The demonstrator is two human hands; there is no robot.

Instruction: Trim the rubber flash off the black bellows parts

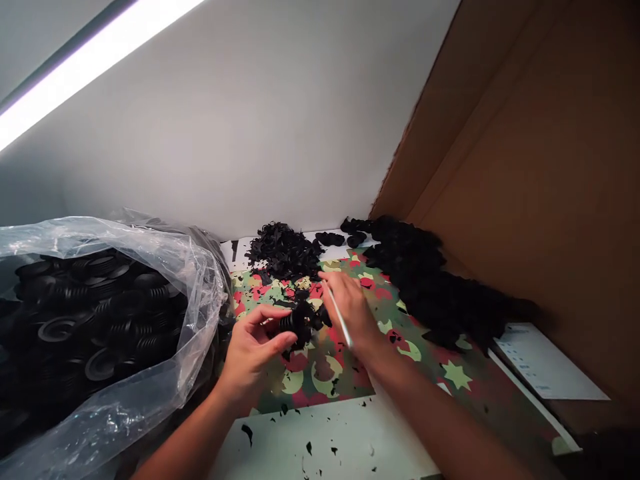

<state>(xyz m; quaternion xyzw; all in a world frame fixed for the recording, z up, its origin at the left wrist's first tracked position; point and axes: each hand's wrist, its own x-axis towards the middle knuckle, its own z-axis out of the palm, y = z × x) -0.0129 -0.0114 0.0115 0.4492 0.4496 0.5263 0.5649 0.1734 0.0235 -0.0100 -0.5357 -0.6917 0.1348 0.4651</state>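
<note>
Between the thumb and fingers of my left hand (250, 350) is a black ribbed rubber part (289, 323), held just above a patterned sheet. My right hand (354, 310) is closed around a thin, pale stick-like tool (341, 321); its working tip is hard to make out near the ribbed part. Dark scraps surround the part, and I cannot tell which are attached to it. Beyond both hands rises a heap of black rubber trimmings (285, 252).
To the left, a clear plastic bag (200, 287) holds many ribbed black parts (120, 303). A long pile of black pieces (425, 280) runs along a cardboard wall (540, 173) at right. A white printed sheet (555, 363) lies there. Scraps dot the camouflage-patterned sheet (360, 377).
</note>
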